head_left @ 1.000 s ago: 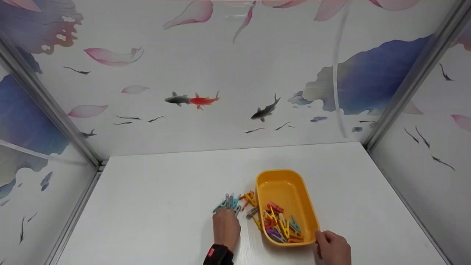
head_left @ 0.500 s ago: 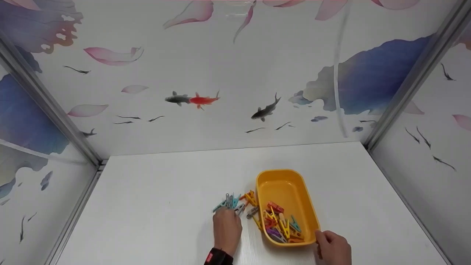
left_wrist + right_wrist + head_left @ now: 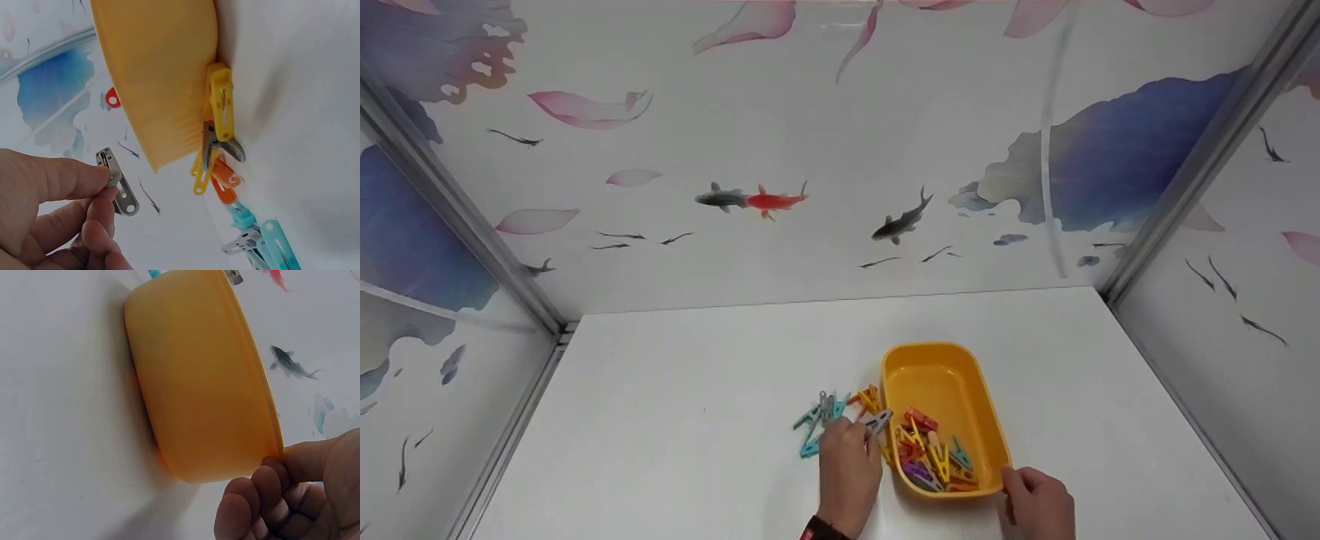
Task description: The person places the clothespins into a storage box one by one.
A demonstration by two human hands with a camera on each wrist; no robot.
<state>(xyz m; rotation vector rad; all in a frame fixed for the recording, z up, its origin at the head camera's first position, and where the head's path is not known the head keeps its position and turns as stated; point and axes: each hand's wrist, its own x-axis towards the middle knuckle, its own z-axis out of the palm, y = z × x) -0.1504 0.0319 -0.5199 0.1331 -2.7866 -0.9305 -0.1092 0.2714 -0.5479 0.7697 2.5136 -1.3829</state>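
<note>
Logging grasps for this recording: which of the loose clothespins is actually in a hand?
The grey clothespin, pinched off the table by the left hand. The other loose pins lie untouched beside the yellow tub.

Your left hand [image 3: 849, 466] reaches forward from the lower edge, thumb and forefinger [image 3: 84, 175] pinched together, the other fingers curled beneath; your right hand [image 3: 1039, 501] sits low at the right, thumb above and fingers [image 3: 256, 495] curled below.
</note>
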